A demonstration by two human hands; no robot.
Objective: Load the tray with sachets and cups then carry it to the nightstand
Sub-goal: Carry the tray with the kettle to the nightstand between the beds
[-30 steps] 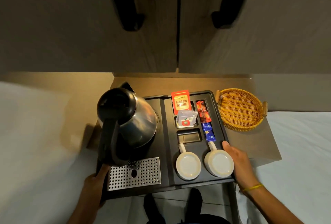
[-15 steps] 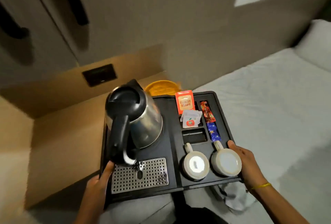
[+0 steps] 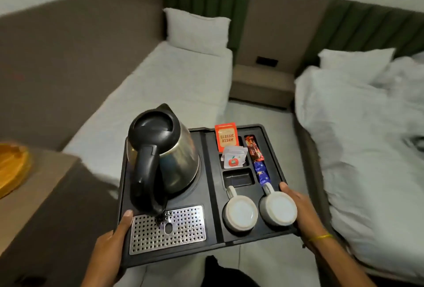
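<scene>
I hold a black tray (image 3: pixel 210 192) in the air with both hands. My left hand (image 3: pixel 114 238) grips its near left edge, my right hand (image 3: pixel 298 208) its right edge beside the cups. On the tray stand a steel kettle (image 3: pixel 165 156) with a black lid, two upturned white cups (image 3: pixel 239 212) (image 3: pixel 278 209), an orange tea sachet (image 3: pixel 226 136), white sachets (image 3: pixel 234 159), a red stick sachet (image 3: pixel 252 148) and a blue one (image 3: pixel 261 172). A brown nightstand (image 3: pixel 261 84) sits far ahead between the two beds.
A single bed (image 3: pixel 160 94) with a pillow lies to the left, a rumpled bed (image 3: pixel 358 140) to the right, with a floor aisle (image 3: pixel 257 114) between them. At the left edge is a table (image 3: pixel 34 190) with a wicker basket (image 3: pixel 11 167).
I have turned right with the tray, away from the cupboards. The table and basket have slid to my left, and the beds and the far nightstand have come into view.
</scene>
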